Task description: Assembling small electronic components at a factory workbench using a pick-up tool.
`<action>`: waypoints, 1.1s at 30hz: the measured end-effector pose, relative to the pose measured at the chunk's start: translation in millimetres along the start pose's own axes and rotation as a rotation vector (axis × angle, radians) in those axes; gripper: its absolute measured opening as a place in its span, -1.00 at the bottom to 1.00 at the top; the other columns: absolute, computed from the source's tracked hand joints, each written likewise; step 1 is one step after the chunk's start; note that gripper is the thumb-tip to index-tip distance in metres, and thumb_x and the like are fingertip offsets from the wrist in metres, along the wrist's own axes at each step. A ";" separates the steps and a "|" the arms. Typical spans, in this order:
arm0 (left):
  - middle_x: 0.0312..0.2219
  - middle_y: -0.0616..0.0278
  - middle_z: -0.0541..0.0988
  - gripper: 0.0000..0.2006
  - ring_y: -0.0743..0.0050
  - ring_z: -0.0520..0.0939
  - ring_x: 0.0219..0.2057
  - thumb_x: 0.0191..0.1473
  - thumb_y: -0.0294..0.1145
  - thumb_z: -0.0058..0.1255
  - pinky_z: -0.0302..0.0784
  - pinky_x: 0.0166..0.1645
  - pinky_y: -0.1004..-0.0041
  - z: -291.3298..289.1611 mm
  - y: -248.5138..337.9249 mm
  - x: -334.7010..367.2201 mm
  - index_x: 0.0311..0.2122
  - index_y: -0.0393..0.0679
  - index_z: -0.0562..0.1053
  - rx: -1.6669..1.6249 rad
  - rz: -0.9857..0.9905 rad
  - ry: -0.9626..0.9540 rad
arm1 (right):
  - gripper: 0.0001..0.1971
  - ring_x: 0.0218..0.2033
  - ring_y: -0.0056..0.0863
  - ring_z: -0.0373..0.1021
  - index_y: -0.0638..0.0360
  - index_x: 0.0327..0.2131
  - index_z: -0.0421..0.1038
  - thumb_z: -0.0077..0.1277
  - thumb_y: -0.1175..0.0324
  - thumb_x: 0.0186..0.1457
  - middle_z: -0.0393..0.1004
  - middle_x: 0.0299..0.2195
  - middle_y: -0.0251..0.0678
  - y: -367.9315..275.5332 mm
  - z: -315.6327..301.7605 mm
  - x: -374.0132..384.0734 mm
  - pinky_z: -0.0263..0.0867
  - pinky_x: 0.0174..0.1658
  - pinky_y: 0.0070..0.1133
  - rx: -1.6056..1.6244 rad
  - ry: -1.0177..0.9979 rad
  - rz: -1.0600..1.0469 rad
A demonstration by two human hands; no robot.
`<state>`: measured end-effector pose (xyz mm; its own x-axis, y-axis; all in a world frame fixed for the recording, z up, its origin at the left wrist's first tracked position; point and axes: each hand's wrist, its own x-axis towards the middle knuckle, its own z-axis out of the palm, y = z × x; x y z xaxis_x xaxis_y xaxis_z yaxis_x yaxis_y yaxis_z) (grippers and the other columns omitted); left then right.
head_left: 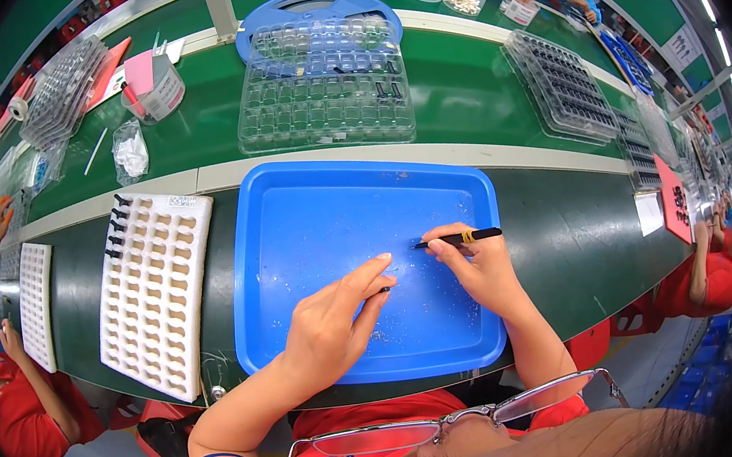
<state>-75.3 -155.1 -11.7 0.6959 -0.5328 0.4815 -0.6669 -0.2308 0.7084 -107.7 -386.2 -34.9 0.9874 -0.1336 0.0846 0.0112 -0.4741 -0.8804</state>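
Note:
Over a blue tray (351, 172), my left hand (327, 326) has its thumb and fingers closed on a small black part (384, 290). Most of that part is hidden by the fingers. To its right, my right hand (482, 274) grips a slim black pen-shaped tool with a yellow band (480, 234). The tool's narrow tip points left toward my left hand, apart from the black part. Tiny pale specks are scattered on the tray floor. Left of the tray lies a white foam holder (157, 291) with rows of hollows; several black parts (115, 240) sit along its upper left edge.
Beyond the tray, clear plastic blister trays (324, 99) rest against a round blue lid-like piece (316, 11) on the green bench. A tub (157, 94) and a plastic bag (130, 151) stand farther left. Blister trays of black parts (560, 79) lie right. Co-workers (710, 273) sit at both sides.

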 end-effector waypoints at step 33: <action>-0.23 0.10 0.66 -0.57 0.38 0.67 -0.14 0.03 -0.65 0.12 0.51 0.00 0.47 -7.7 7.4 -0.2 0.04 -0.27 0.34 -0.207 -0.161 -0.003 | -0.79 -0.30 -0.27 0.56 0.34 -0.25 0.48 0.09 0.35 0.17 0.56 -0.30 0.00 -33.8 6.3 -22.6 0.51 -0.30 -0.49 0.756 -0.133 -0.083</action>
<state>-78.3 -150.4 -2.5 0.7878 -0.5050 0.3528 -0.4787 -0.1413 0.8666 -129.4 -361.7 -10.0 0.9887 0.0051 0.1499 0.1438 0.2519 -0.9570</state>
